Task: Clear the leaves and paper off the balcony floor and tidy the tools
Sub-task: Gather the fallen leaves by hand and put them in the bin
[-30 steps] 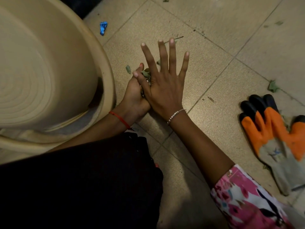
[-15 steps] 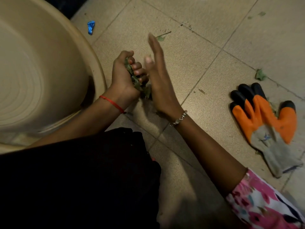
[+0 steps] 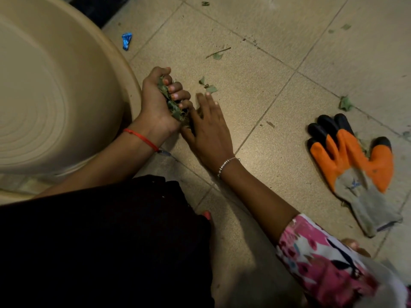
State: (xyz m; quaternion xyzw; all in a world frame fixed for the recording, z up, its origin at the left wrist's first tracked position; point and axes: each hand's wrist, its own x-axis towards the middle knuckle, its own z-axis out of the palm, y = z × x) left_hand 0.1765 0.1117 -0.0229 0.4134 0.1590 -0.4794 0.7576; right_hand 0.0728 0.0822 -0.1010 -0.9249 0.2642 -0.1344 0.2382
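Note:
My left hand (image 3: 158,101) is closed in a fist around a clump of green leaves (image 3: 171,103), just above the tiled floor beside a big beige tub (image 3: 66,90). My right hand (image 3: 209,127) lies flat on the tile with fingers spread, its thumb side touching the leaf clump and the left fist. A few loose leaf bits (image 3: 208,85) lie just beyond its fingertips. A twig with a leaf (image 3: 218,54) lies farther away. A crumpled blue scrap of paper (image 3: 126,40) sits near the tub's far side.
A pair of orange, black and grey work gloves (image 3: 353,165) lies on the floor to the right, with a leaf (image 3: 345,103) beyond them. Small leaf specks (image 3: 345,26) dot the far tiles. My dark-clothed knee (image 3: 100,241) fills the lower left.
My right hand went from flat on the floor, to raised on edge against the left fist, then back down flat. The left hand closed around the gathered leaves and lifted slightly.

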